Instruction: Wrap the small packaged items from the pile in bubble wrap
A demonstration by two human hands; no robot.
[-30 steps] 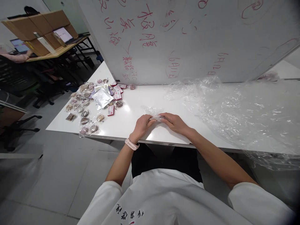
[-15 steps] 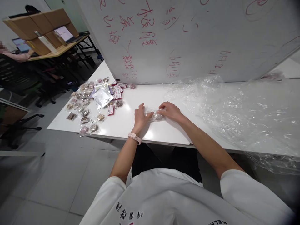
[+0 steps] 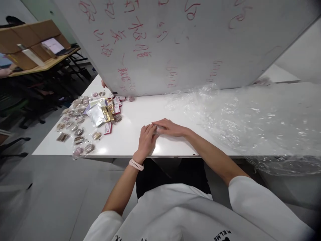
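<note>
A small bundle in clear plastic wrap [image 3: 157,130] lies on the white table [image 3: 140,115], mostly covered by my hands. My left hand [image 3: 147,137] wraps round its left side with bent fingers, a pale pink band on the wrist. From the right, my right hand [image 3: 170,127] closes over the top of the same bundle, its fingertips meeting the left fingers. What is inside the wrap cannot be made out.
Several small wrapped packets [image 3: 79,132] cover the left end of the table, with silver pouches [image 3: 96,114], a gold packet [image 3: 108,114] and red-and-white cards [image 3: 108,128]. A large clear plastic sheet [image 3: 245,120] spreads over the right side. Behind stands a whiteboard [image 3: 155,43]; another person's fingers [image 3: 103,84] show at its left edge.
My hands have come together and closed over the bundle, hiding most of it. A gold packet now shows on the pile, and another person's fingers appear by the whiteboard. The view has shifted.
</note>
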